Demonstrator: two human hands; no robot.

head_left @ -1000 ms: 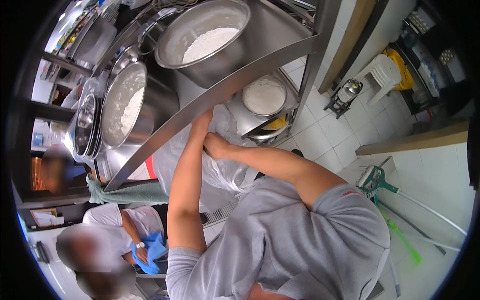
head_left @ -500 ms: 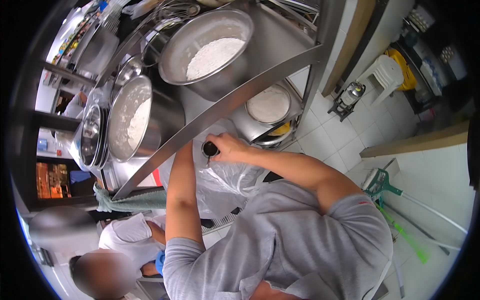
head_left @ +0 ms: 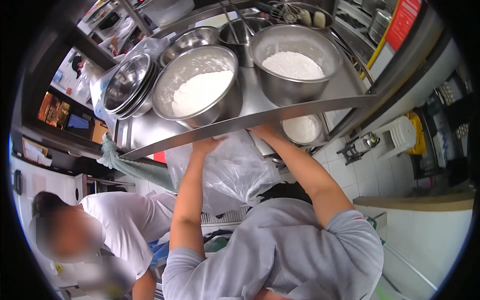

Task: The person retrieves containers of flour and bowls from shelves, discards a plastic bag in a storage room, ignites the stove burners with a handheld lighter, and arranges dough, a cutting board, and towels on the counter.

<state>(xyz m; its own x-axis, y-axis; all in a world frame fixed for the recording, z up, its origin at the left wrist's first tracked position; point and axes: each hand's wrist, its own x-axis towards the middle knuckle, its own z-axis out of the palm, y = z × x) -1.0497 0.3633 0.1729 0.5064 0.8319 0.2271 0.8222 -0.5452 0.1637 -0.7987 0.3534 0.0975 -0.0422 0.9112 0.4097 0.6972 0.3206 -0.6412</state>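
Below the front rail of the steel upper shelf (head_left: 250,120), my left hand (head_left: 207,145) rests against a crumpled clear plastic bag (head_left: 232,167), its visible fingers apart. To the right, my right hand (head_left: 264,132) reaches under the same rail at the lower shelf's edge, beside a round container of white powder (head_left: 301,129). Its fingers are mostly hidden by the rail, so I cannot see what they hold. Above my hands, a tilted steel bowl (head_left: 202,92) and a deeper steel bowl (head_left: 295,67) hold white powder.
Stacked steel bowls (head_left: 127,87) stand at the shelf's left end, near a hanging green towel (head_left: 137,167). Behind are a steel pot (head_left: 245,37) and a whisk (head_left: 289,14). A person in a white shirt (head_left: 125,215) is close on the left. White stools (head_left: 397,135) stand at right.
My view has turned, showing more of the shelf. My right hand, which held a dark round object, has moved right and under the rail. That object is out of sight. My left hand now shows on the bag.
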